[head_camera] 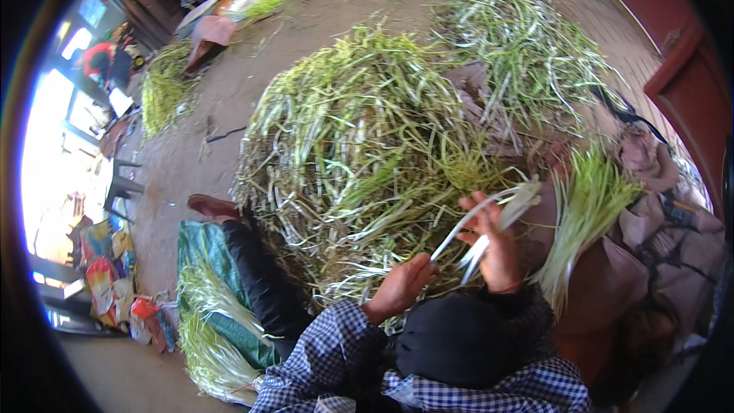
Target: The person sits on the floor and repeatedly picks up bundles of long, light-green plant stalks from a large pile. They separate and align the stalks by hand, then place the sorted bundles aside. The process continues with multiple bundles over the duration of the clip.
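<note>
My left hand (401, 288) pinches the lower end of a long pale stalk (465, 223) between thumb and fingers. The stalk runs up to the right, where my right hand (494, 241) holds several whitish stalks (519, 203) with its palm up and fingers partly spread. Below and beyond both hands lies a large heap of green and white leafy stalks (367, 137). A neater bundle of pale stalks (582, 218) lies just to the right of my right hand. More bundles (221, 332) lie at the lower left on a green woven sheet (212, 241).
Another heap of stalks (527, 51) lies at the upper right, near a red door panel (697, 80). Crumpled cloths (648, 160) lie at the right. At the left stand a dark stool (121, 183) and colourful bags (103, 281). People (106, 63) are at the upper left.
</note>
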The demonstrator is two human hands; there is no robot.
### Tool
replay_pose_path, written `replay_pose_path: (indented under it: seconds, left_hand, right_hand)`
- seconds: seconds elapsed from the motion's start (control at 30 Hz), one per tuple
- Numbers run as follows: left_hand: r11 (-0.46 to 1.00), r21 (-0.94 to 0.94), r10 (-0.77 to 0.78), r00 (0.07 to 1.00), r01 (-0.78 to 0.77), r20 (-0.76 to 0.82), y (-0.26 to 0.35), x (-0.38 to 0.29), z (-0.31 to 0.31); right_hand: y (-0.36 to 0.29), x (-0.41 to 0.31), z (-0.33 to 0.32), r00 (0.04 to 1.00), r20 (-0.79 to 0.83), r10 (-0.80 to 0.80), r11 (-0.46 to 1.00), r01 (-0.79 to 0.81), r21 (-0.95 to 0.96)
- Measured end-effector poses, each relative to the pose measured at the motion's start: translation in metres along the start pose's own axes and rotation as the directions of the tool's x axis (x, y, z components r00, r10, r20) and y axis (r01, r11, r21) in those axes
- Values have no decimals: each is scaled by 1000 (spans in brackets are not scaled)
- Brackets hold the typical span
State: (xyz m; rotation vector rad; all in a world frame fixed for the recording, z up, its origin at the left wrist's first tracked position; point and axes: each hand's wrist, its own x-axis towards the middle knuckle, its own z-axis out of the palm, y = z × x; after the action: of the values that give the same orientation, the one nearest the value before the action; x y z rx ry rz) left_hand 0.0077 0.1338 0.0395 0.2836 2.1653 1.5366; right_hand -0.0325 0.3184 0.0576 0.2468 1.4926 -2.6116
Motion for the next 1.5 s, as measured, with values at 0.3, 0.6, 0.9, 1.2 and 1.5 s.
replay_pose_path:
  seconds: [0.3, 0.6, 0.9, 1.2, 1.5]
  left_hand:
    - [968, 238, -24, 978, 75, -208, -23, 47, -26]
    - [446, 895, 218, 969, 7, -116, -75, 107, -40]
    - [1000, -7, 12, 837, -19, -547, -33, 69, -85]
    - [901, -416, -125, 846, -122, -518, -43, 48, -84]
    - [834, -541, -171, 881, -108, -440, -51, 50, -70]
  right_hand:
    - [-9, 5, -15, 987, 29, -159, 914, 136, 381]
    - [2, 5, -15, 1000, -8, -4, 892, 7, 451]
    - [9, 11, -16, 999, 43, -3, 880, -18, 474]
    - [54, 32, 31, 980, 159, 123, 983, -143, 119]
    - [84, 40, 27, 989, 21, 145, 982, -146, 119]
